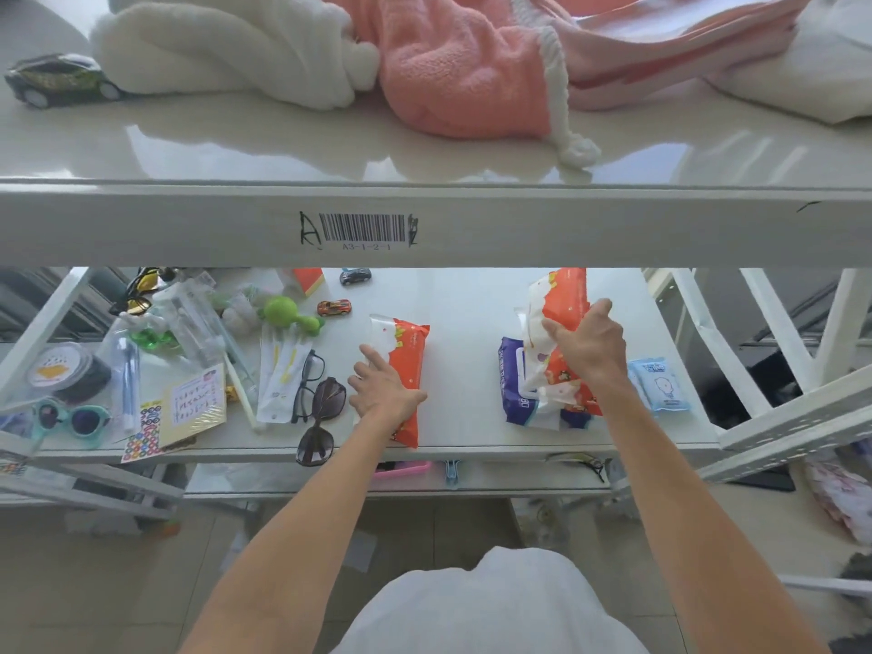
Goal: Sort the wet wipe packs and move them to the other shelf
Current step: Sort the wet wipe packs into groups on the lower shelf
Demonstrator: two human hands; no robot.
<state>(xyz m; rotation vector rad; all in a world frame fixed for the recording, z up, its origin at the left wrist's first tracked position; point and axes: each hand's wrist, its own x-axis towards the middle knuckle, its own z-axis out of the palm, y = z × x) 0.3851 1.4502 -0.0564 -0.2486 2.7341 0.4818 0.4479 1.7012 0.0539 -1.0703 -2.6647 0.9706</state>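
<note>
Orange and white, 2 of the wet wipe packs looked alike. My right hand (587,344) had its fingers curled shut around the raised orange pack (559,323), long axis tilted away from me toward the back of the lower shelf (472,295), near end resting over the purple pack (512,384). My left hand (382,389) lay flat, fingers spread loose, on the flat orange pack (408,370), which ran front to back with its near end at the shelf's front edge. A small blue pack (660,384) sat just right of my wrist.
</note>
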